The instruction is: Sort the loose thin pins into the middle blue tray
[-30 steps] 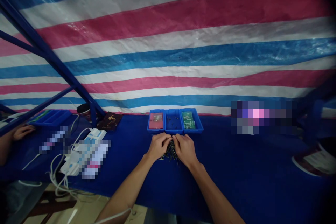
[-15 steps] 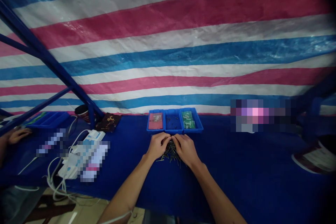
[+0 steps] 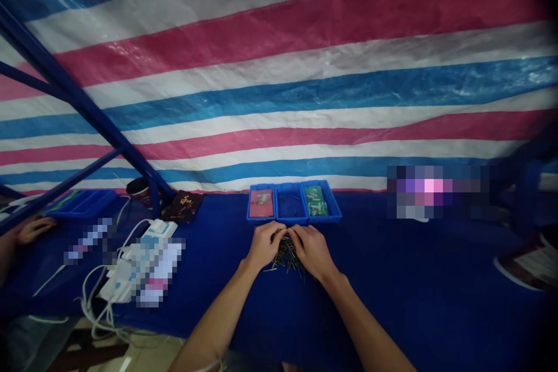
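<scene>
My left hand and my right hand meet fingertip to fingertip above a pile of thin, dark and brassy metal pins on the blue tabletop. Thumb and fingers of each are closed in a pinch; whatever lies between them is too small to make out. Just beyond my fingers stand three joined blue bins. The left bin contains a pink piece, the middle bin a few scattered pins, and the right bin green circuit boards.
To the left lie a white power strip with tangled cables, a dark packet and a cup. Another person's hand rests near a blue tray. A round container stands at right. Striped sheeting hangs behind.
The view has shifted slightly, so the bins and other table items appear a little farther right. Both hands keep nearly the same pinched pose over the pile.
</scene>
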`<state>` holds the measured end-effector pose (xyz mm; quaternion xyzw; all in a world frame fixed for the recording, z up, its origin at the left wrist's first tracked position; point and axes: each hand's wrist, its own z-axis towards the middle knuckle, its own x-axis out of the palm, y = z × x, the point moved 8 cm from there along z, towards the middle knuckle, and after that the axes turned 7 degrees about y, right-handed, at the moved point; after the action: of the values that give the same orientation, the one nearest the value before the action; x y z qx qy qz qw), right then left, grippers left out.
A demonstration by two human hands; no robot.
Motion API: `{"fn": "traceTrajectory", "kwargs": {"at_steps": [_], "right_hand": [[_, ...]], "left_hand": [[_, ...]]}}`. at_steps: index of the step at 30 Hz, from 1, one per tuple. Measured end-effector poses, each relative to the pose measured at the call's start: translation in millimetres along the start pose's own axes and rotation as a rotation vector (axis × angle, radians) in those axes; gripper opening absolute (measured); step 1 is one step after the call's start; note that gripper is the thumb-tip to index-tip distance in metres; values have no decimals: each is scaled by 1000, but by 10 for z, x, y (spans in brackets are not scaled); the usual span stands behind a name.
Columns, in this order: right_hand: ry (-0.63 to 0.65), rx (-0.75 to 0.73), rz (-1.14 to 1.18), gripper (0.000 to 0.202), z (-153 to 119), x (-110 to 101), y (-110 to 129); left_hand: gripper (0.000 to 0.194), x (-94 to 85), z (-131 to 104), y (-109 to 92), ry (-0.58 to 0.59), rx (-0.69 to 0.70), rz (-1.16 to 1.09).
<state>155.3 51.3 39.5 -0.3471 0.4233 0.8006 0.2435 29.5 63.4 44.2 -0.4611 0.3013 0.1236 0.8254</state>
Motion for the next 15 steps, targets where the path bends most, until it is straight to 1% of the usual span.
{"fn": "traceTrajectory", "kwargs": {"at_steps": [7,12,15], "right_hand": [[0,7,9,29,1,-9,-4],[-14,-21,26,32,-4,-27,10],[-8,-24,29,31,-1,-26,11]], "left_hand": [[24,2,0,33,-7,-9,-20],[29,2,0,35,-11,-13,-37],[28,0,5,30,-13,-15,-40]]}}
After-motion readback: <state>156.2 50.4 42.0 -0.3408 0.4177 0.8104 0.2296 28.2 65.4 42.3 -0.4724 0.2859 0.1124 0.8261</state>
